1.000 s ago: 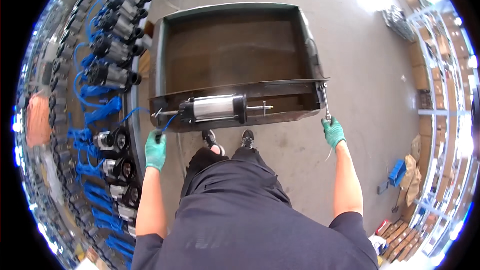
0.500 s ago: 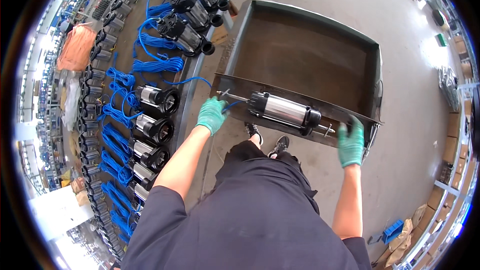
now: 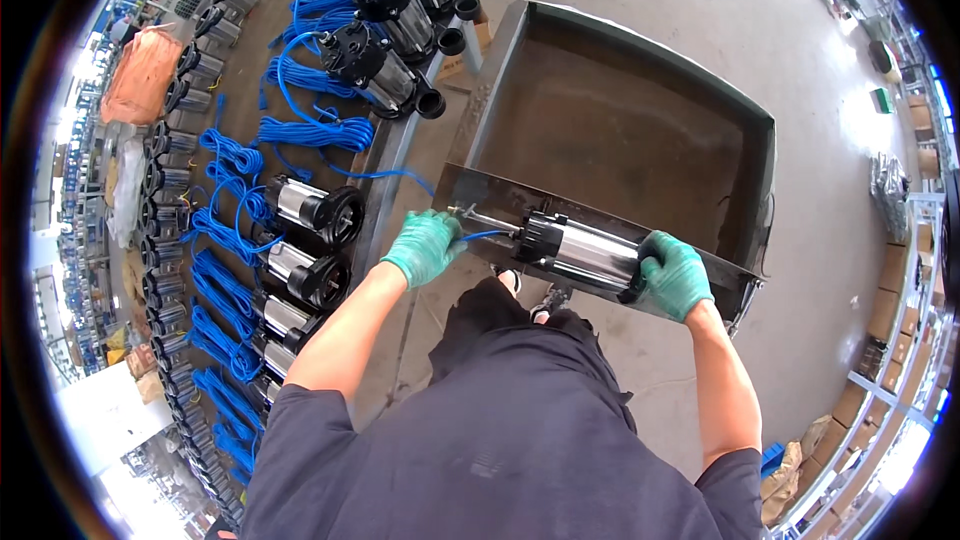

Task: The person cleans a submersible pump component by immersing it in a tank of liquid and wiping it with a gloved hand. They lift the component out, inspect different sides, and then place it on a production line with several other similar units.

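Note:
A silver-and-black cylindrical pump point(image 3: 595, 252) lies sideways on a metal ledge point(image 3: 470, 183) at the near side of a metal tank. From its left end a thin rod with a small crosspiece point(image 3: 470, 212) sticks out. My left hand point(image 3: 425, 248), in a green glove, is closed beside that crosspiece, and a blue cable point(image 3: 484, 235) runs from its fingers to the pump. My right hand point(image 3: 678, 278), also gloved in green, wraps round the pump's black right end, thumb on top. That hand hides the rod at this end.
The tank point(image 3: 640, 35) has a brownish inside. Along the left, a bench point(image 3: 375, 165) carries upright pumps point(image 3: 375, 70), lying pumps point(image 3: 315, 208) and coiled blue cables point(image 3: 315, 133). Shelving with cardboard boxes point(image 3: 890, 290) lines the right. My shoes are under the ledge.
My right hand has moved left from beside the rod's right end onto the pump's black end. My left hand stays near the left crosspiece. The whole view has shifted slightly.

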Available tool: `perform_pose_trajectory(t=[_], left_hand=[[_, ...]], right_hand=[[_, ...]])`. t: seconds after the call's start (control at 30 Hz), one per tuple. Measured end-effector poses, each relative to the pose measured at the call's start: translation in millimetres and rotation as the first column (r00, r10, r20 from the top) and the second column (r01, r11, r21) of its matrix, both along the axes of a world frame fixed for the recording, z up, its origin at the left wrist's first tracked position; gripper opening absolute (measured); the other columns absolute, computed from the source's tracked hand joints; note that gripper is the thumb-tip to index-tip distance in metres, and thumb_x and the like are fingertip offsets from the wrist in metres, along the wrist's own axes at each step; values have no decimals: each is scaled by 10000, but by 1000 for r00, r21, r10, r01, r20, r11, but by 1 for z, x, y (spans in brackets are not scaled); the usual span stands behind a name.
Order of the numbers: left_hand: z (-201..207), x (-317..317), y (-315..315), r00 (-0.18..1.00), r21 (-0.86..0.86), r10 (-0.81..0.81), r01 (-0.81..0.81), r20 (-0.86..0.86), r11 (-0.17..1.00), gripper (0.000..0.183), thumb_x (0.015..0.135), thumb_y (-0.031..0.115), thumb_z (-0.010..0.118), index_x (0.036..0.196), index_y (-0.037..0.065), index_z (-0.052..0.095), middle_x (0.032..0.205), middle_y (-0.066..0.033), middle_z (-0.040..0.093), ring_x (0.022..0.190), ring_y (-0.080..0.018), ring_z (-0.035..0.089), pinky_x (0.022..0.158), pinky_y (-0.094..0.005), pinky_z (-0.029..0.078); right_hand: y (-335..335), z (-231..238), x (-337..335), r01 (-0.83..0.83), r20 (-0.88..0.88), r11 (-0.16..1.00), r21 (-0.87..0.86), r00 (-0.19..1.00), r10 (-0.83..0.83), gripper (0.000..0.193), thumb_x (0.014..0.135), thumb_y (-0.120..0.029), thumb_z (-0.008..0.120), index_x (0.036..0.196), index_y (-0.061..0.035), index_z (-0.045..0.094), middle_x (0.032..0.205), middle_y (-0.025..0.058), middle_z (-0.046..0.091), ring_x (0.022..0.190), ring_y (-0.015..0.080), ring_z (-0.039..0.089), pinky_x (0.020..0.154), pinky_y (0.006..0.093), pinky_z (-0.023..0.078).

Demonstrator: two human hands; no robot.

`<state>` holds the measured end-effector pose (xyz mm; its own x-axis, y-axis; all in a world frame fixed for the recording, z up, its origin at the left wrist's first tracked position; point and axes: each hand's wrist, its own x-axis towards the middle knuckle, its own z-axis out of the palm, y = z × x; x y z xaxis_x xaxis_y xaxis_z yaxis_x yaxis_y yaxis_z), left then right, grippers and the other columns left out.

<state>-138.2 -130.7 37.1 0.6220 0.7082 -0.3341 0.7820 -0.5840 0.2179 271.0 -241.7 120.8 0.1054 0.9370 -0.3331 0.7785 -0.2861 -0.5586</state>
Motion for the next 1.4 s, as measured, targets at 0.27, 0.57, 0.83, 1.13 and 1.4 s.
perform_pose_trajectory(t=[0.27,0.57,0.83,1.13,1.4], left_hand=[[54,-22,35,968,-189,87,-42,236,981,310,986,376,679,978,66,668,870,-204,715,845,-451,683,724,-562,525],[40,20,98,844,32,111,-150,525,988,207,972,267,726,945,62,732,878,-158,721,830,-398,687,709,-471,538],[-20,128,107,958,-40,-30,44,286,998,305,1032,394,610,1000,118,735,912,-131,747,847,-381,715,736,-499,565],[-36,155,109,964,-150,213,-190,161,970,310,1002,270,576,1245,136,716,1169,-142,752,1041,-374,715,932,-483,573],[-27,166,114,958,-234,285,-273,17,933,365,978,311,557,1230,102,718,1171,-180,750,1080,-388,712,976,-496,561]], right_hand=[[14,41,27,229,-309,971,-75,920,-241,149,877,34,547,969,14,662,782,134,679,707,175,616,715,337,539],[62,61,72,223,140,975,0,965,-221,129,910,-92,614,1021,-47,663,932,225,713,859,425,680,816,442,564],[115,-12,76,142,500,968,-208,866,-20,274,935,-252,651,1153,-88,661,1132,207,742,1075,412,700,920,500,556],[133,-105,86,83,523,984,-155,853,11,301,931,-245,687,1201,-119,640,1241,163,688,1133,390,684,957,494,561],[145,-154,78,132,447,990,-55,889,-94,356,927,-233,692,1258,-126,621,1301,159,645,1105,410,688,913,522,571]])
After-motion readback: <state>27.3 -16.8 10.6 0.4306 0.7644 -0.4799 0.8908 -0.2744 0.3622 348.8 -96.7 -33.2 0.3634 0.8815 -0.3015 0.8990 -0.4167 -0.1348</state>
